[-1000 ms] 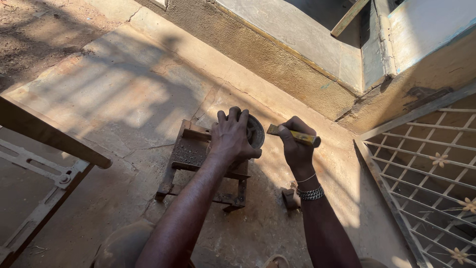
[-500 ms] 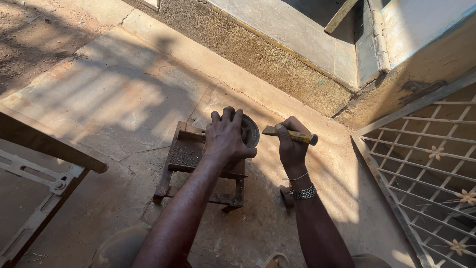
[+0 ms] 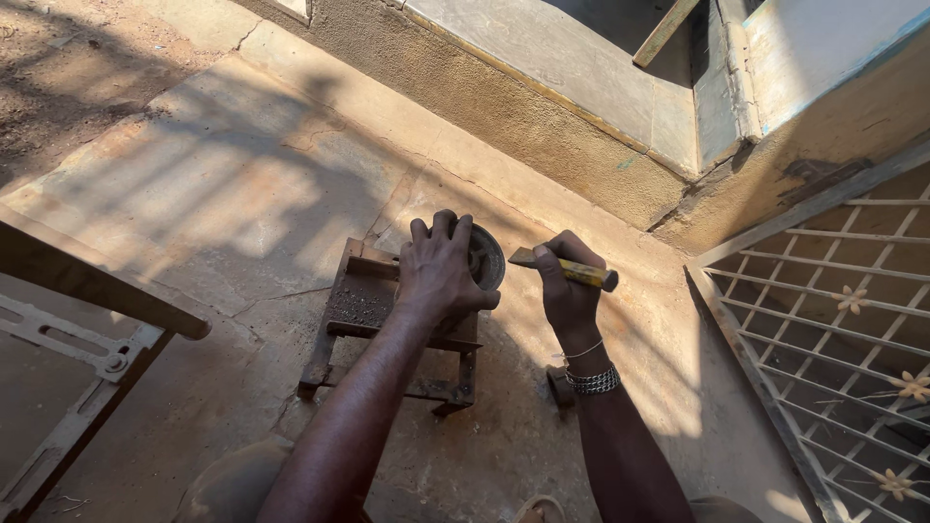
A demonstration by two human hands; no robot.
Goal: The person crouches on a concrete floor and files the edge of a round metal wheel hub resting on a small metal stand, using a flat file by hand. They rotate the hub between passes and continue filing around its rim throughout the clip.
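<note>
left hand: my left hand (image 3: 441, 271) is flat on top of a dark round metal part (image 3: 484, 257), fingers spread and curled over its near edge. It presses down more than it grips, so I'd call it draped open on the part.

right hand: my right hand (image 3: 567, 291) is wrapped tight around a short yellow-handled chisel-like tool (image 3: 567, 269). All the fingers are closed on it, the handle end sticks out to the right, and the tip points left toward the round part, just beside its rim. Can't tell if the tip is actually touching.

round part: sits on the far right corner of a rusty low metal frame stand (image 3: 387, 329), mostly hidden under my left palm.

stand: on the cracked concrete floor (image 3: 223, 194), with gritty dust in its tray.

wrist: beaded metal bracelet (image 3: 593, 380) on the right one.

around me: low concrete ledge wall (image 3: 542, 116) straight ahead, white metal grille with flower shapes (image 3: 843, 320) off to the right, grey metal bar frame (image 3: 87, 378) down left. There's a small dark lump (image 3: 559, 384) on the floor near my right wrist, can't make out what it is.
</note>
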